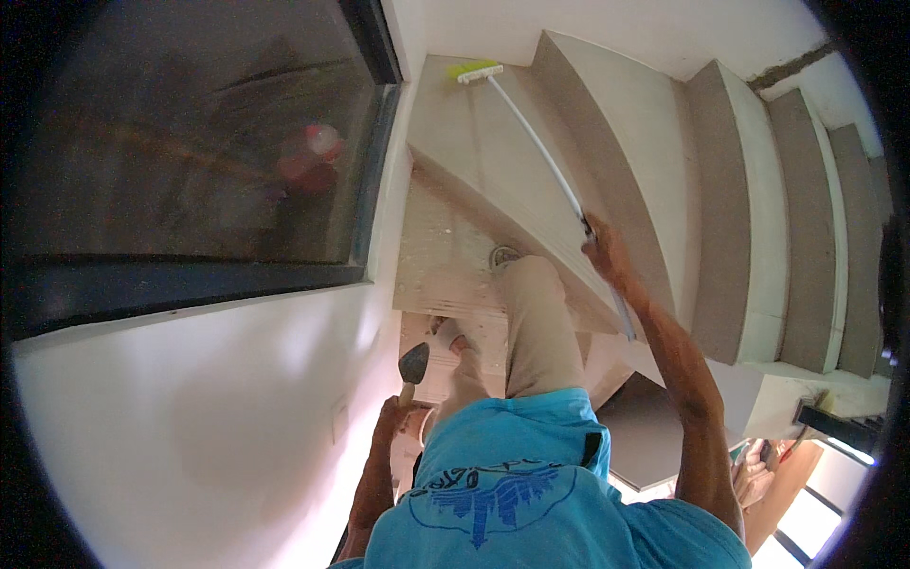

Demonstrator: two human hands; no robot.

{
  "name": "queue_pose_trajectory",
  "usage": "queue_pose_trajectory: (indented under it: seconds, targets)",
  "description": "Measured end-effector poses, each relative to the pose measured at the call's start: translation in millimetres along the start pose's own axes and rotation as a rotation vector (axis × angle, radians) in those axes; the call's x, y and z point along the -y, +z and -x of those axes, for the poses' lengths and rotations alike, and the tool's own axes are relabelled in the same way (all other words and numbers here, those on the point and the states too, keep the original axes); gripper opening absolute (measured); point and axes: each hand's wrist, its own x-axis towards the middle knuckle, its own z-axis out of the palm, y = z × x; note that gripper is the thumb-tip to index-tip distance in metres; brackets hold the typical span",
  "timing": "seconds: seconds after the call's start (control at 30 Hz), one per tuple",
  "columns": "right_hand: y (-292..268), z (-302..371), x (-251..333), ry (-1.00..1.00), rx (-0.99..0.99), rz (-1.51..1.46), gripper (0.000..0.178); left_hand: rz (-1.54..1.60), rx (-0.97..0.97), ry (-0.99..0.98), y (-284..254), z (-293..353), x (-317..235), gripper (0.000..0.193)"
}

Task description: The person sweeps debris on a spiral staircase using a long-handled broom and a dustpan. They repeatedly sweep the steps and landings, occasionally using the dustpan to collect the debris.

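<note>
On the wedge-shaped pale grey stair tread (474, 133) rests the yellow-green-bristled head of a long broom with a white pole (545, 154); the right hand (607, 254) has its fingers wrapped around that pole. The left hand's (391, 417) fingers close round a dark-bladed, pale-handled trowel (413, 364). Grit on the speckled lower step (441, 232) might make a foot slip, and the pole's rear end could snag the stair edge.

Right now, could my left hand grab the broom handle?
Probably not as things stand: your left hand is taken up with the trowel, and the broom handle is over on your other side, gripped by your right hand.
</note>
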Motion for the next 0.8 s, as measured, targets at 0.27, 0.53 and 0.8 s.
queue_pose_trajectory:
  seconds: [0.27, 0.53, 0.8]
  targets:
    - [13, -44, 15, -0.16, 0.103, 0.207, 0.065, -0.021, 0.048, -0.07, 12, 42, -36, 0.024]
    - [-77, 105, 18, -0.113, 0.332, 0.239, 0.069, -0.106, 0.027, -0.099, 4, 30, -2, 0.039]
    - [-76, 165, -38, -0.092, 0.113, 0.34, 0.053, -0.189, 0.025, 0.038, -10, 6, -8, 0.042]
